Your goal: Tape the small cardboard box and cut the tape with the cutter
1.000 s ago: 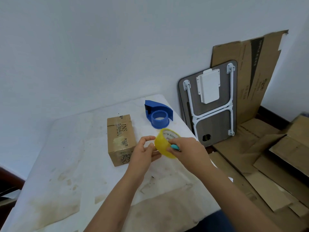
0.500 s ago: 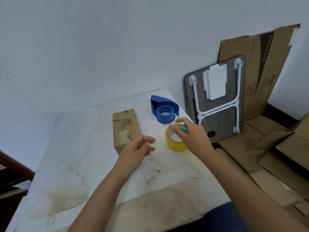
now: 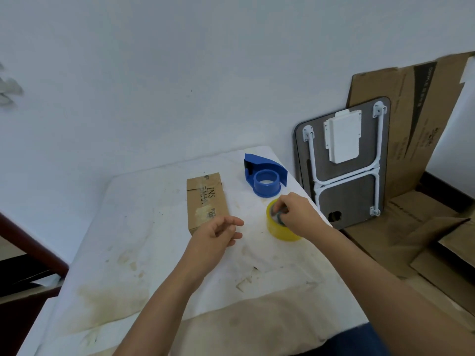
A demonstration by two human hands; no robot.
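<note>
The small brown cardboard box (image 3: 207, 201) lies on the stained white table (image 3: 144, 227), printed side up. A yellow tape roll (image 3: 279, 229) stands flat to its right. My right hand (image 3: 298, 214) rests on top of the roll, its fingertips pinched over the roll's hole around a small teal cutter (image 3: 279, 218), which is mostly hidden. My left hand (image 3: 216, 237) hovers at the box's near end with fingers loosely apart and nothing in it. A blue tape dispenser (image 3: 264, 177) sits behind the roll.
A folded lap table (image 3: 344, 165) with white legs leans on the wall right of the table. Flattened cardboard (image 3: 411, 111) stands behind it and more sheets (image 3: 424, 240) cover the floor. A dark wooden edge (image 3: 33, 242) runs at left.
The tape roll went from held between both hands to standing on the table. My left hand let go and drifted toward the box. My right hand stayed on the roll.
</note>
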